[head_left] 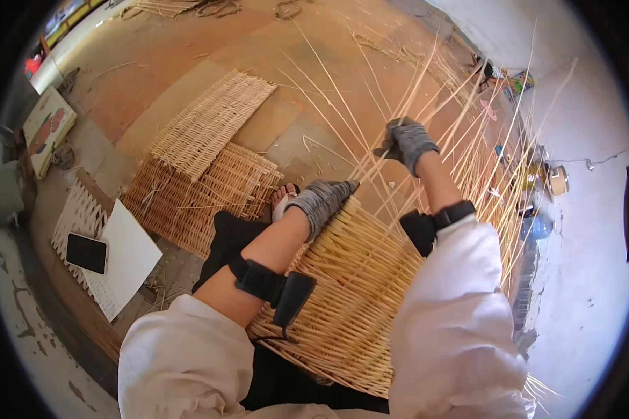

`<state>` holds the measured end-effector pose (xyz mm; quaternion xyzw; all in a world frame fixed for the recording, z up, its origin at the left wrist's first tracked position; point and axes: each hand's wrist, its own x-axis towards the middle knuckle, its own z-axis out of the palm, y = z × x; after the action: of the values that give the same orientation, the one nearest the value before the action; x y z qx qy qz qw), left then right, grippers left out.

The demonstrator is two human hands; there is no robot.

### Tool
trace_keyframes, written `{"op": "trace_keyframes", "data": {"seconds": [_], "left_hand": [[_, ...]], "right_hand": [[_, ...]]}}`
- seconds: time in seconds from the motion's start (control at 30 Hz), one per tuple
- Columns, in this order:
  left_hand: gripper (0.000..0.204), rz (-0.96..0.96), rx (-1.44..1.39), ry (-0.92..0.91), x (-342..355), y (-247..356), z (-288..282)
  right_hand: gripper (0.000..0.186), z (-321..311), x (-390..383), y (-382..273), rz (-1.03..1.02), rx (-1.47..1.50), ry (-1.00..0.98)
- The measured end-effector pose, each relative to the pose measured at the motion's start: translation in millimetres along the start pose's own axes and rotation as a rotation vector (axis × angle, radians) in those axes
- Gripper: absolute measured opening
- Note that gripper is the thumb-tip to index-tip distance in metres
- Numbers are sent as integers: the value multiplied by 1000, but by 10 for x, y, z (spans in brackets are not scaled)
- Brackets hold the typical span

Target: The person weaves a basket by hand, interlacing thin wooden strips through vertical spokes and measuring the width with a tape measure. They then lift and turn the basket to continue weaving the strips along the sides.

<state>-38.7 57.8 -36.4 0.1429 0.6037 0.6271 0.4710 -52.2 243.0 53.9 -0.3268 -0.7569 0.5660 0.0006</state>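
A half-woven wicker panel (pixel 349 293) lies across my lap, with long loose pale rods (pixel 468 153) fanning out from its far and right sides. My left hand (pixel 318 206), in a grey knitted glove, is closed at the upper left edge of the weave, fingertips on the rods there. My right hand (pixel 405 143), in a similar glove, grips rods above and to the right of the left one. Black devices are strapped to both forearms. My sandaled foot (pixel 283 199) shows left of the left hand.
Two finished wicker panels (pixel 210 115) are stacked at left. Beside them lie a white board (pixel 133 258), a dark tablet or phone (pixel 86 253) and a cushion-like pad (pixel 49 126). A white wall (pixel 587 265) runs along the right, with a blue jug (pixel 537 227) at its foot.
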Motion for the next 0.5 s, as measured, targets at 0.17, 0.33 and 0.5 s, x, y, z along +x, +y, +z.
{"op": "trace_keyframes", "data": {"seconds": [0.17,0.33,0.5], "left_hand": [[34,-102,-144,-75,-268,406,166],[38,-86,77,-74,-583,653,190],[40,411,569,302,-616,174,379]], "right_hand": [[12,-550,-1058,150,-315,465,193],[20,-468,-1881,1041,-393,939,175],[24,-209,-1790,778,-285,1143,417]]}}
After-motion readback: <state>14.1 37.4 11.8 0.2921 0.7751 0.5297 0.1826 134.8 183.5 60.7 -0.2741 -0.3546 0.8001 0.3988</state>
